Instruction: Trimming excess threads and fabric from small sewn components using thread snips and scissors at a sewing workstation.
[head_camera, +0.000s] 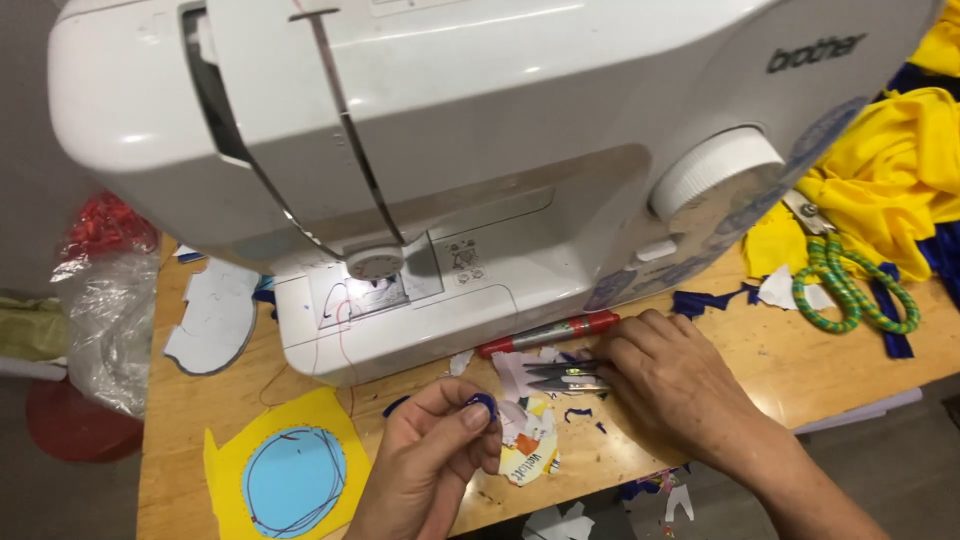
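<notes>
Nearby, red bits (100, 225) inside plastic bag (110, 320)

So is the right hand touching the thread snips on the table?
Touching. The head view shows the right hand flat on the table with its fingertips laid over the handle end of the thread snips, with no gap between them.

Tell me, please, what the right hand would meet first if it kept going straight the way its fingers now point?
The right hand points left along the table; its fingertips are already at the small thread snips. Beyond those lie paper scraps, though depth is hard to judge.
</notes>
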